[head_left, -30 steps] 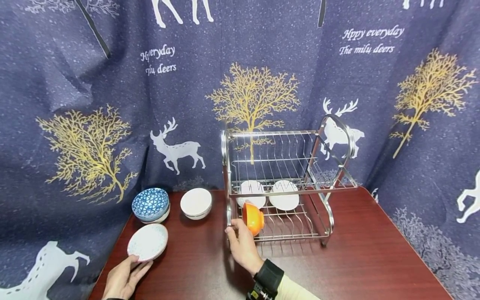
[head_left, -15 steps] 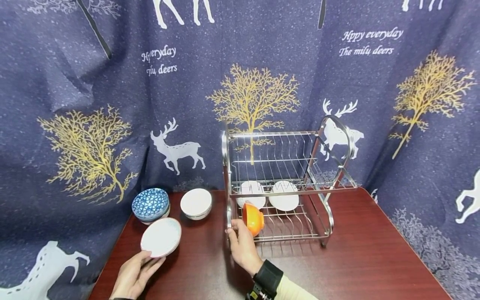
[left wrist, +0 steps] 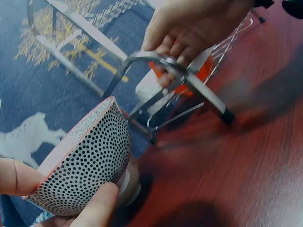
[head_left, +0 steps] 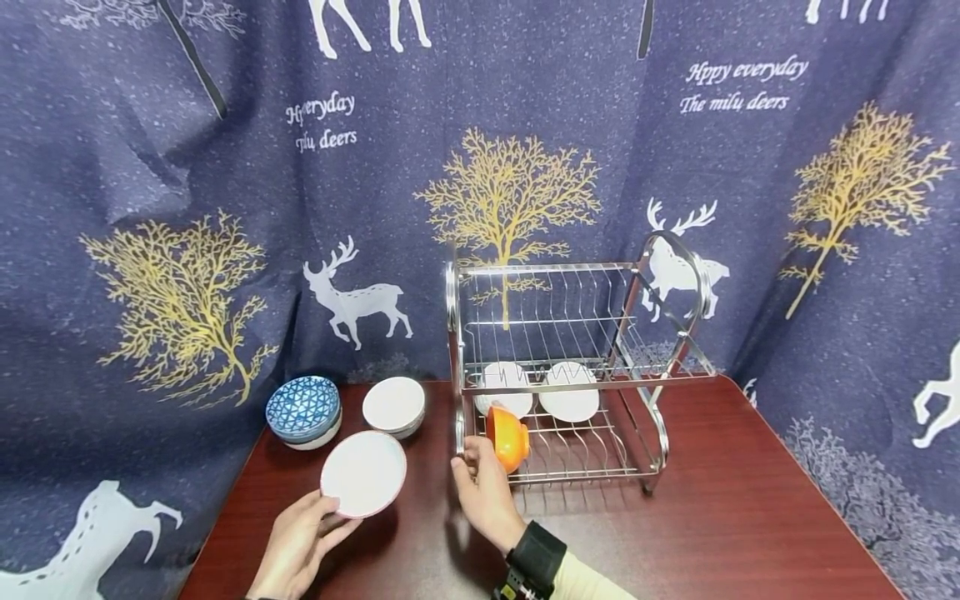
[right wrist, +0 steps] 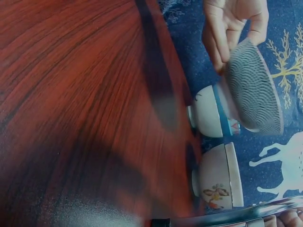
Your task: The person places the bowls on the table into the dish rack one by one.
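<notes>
A: Nearest the camera, left hand (head_left: 296,546) holds the dotted dish (head_left: 363,472) by its near rim, thumb on one face and fingers under the other; grip is a pinch, firm. Left-wrist view confirms it: black-dotted underside, pink rim, thumb and finger on the edge.

B: Change against the two earlier head frames?

A: Dish has travelled right and slightly up, in steps. It began low at the left edge of the surface (head_left: 720,517), below the blue patterned bowls (head_left: 303,410); now it hangs tilted, face to the camera, in front of the white bowl (head_left: 393,407) and near the rack. Clear of the surface, judging by its shadow.

B: Right hand?

A: Right hand (head_left: 483,492) has not shifted across the three frames. Fingers curl around the orange bowl (head_left: 507,437), which stands on edge at the front left corner of the lower tier. Grip closed on the bowl; thumb lies close to the frame post.

B: Rack itself?

A: Dish rack (head_left: 678,254), two tiers, chrome wire. Two white plates (head_left: 568,402) stand in the lower tier behind the orange bowl. Upper tier holds nothing I can see.

B: Reading?

A: Judgement only: the dish is in transit toward the rack while the orange bowl is being seated. Behind everything, curtain (head_left: 150,167) with deer and gold trees.
</notes>
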Action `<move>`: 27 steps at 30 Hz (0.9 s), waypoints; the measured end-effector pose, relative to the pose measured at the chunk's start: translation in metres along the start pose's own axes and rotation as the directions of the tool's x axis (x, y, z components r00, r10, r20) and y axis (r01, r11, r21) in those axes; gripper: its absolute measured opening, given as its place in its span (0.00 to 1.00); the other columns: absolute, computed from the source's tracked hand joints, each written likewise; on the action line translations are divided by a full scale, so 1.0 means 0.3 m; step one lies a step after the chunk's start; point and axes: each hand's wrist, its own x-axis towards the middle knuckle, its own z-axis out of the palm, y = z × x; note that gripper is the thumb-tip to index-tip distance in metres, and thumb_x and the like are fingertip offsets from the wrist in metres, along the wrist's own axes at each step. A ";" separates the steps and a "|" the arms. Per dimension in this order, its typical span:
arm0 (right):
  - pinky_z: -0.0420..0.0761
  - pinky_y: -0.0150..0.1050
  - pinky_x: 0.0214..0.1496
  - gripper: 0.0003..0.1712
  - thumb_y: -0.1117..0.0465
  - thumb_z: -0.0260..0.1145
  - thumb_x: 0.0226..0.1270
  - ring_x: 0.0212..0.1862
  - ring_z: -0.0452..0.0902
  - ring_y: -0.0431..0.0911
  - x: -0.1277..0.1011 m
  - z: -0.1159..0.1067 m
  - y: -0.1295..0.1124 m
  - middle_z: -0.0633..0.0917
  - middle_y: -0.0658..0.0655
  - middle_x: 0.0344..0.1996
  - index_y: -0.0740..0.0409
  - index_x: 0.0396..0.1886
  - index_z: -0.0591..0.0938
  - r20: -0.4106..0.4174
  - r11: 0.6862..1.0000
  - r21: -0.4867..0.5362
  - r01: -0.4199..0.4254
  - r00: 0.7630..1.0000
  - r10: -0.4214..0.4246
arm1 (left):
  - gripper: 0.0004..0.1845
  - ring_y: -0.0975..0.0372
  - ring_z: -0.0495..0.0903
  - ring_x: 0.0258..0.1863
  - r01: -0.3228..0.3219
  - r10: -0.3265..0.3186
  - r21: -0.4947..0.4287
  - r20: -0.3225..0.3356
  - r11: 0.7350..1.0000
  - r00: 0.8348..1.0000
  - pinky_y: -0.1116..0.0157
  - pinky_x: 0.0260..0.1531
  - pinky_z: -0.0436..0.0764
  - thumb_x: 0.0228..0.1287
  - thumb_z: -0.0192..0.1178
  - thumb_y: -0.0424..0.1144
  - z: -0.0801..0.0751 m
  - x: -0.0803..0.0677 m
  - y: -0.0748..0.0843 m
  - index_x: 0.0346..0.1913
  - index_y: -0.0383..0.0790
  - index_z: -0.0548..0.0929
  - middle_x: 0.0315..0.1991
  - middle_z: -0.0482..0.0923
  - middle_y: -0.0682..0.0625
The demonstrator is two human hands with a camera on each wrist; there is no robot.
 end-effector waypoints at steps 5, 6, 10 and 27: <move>0.78 0.40 0.50 0.23 0.59 0.60 0.69 0.48 0.77 0.47 -0.003 -0.004 -0.009 0.79 0.59 0.50 0.60 0.60 0.68 0.005 0.999 0.054 0.005 1.000 -0.005 | 0.27 0.57 0.80 0.41 -0.029 0.028 0.046 0.003 0.999 1.000 0.55 0.47 0.80 0.61 0.48 0.25 0.057 -0.028 0.009 0.63 0.17 0.58 0.56 0.64 0.31; 0.77 0.42 0.53 0.24 0.59 0.60 0.69 0.50 0.76 0.48 -0.003 -0.006 -0.012 0.78 0.60 0.52 0.61 0.61 0.68 0.004 0.998 0.057 0.017 1.000 -0.017 | 0.27 0.57 0.80 0.41 -0.036 0.036 0.051 0.005 0.998 0.999 0.55 0.46 0.80 0.61 0.48 0.25 0.067 -0.032 0.009 0.63 0.17 0.59 0.55 0.65 0.31; 0.73 0.47 0.59 0.27 0.57 0.60 0.69 0.58 0.72 0.50 -0.004 -0.013 -0.027 0.74 0.60 0.59 0.61 0.64 0.67 -0.014 0.995 -0.010 0.101 0.995 -0.101 | 0.25 0.56 0.81 0.40 -0.064 0.064 0.057 0.002 0.996 0.998 0.55 0.44 0.81 0.59 0.51 0.24 0.106 -0.048 0.013 0.60 0.17 0.63 0.51 0.71 0.34; 0.79 0.34 0.45 0.19 0.62 0.59 0.69 0.43 0.78 0.42 -0.014 -0.057 -0.089 0.81 0.57 0.45 0.61 0.58 0.72 0.178 0.976 0.184 0.113 0.973 -0.146 | 0.24 0.53 0.80 0.41 -0.064 0.063 0.015 0.080 0.998 0.995 0.52 0.43 0.81 0.59 0.51 0.24 0.189 -0.090 0.033 0.59 0.18 0.65 0.46 0.75 0.36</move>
